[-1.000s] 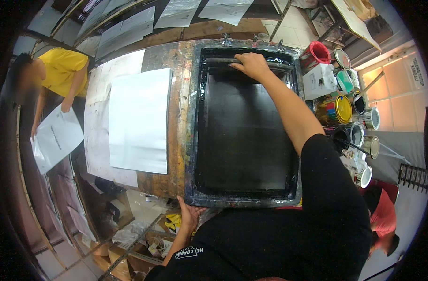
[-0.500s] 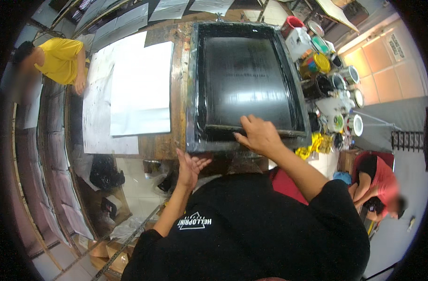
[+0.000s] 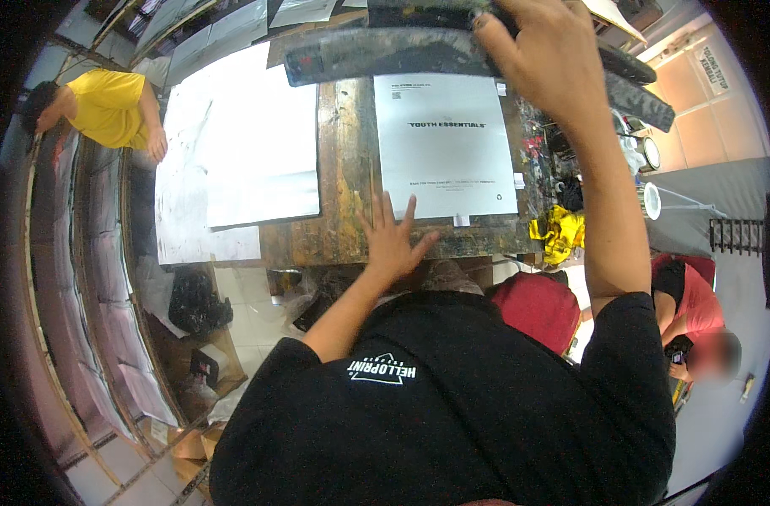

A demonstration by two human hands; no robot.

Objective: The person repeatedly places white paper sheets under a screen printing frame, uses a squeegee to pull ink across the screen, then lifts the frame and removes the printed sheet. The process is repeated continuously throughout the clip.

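A black screen printing frame (image 3: 385, 56) is tilted up at the far side of the worktable (image 3: 344, 160). My right hand (image 3: 558, 63) is closed on the frame near its raised edge, its thumb showing and the other fingers partly hidden. Under the frame lies a white printed sheet (image 3: 448, 156) with dark lettering, small pale tabs beside its edges. Open and spread, my left hand (image 3: 393, 240) is at the sheet's near left corner, over the table's front edge. I cannot tell whether it touches the paper. Left of it rests a stack of white sheets (image 3: 263, 152).
Racks with sheets (image 3: 115, 295) stand at the left, near a person in yellow (image 3: 107, 105). Paint cans (image 3: 646, 202) and a yellow cloth (image 3: 562, 236) are at the right. A red seat (image 3: 533, 308) is close by me; another person (image 3: 697, 295) sits at the far right.
The screen frame has swung up and away from the table, uncovering the printed sheet. My right hand has risen far forward; my left hand has moved right and forward to the sheet's corner.
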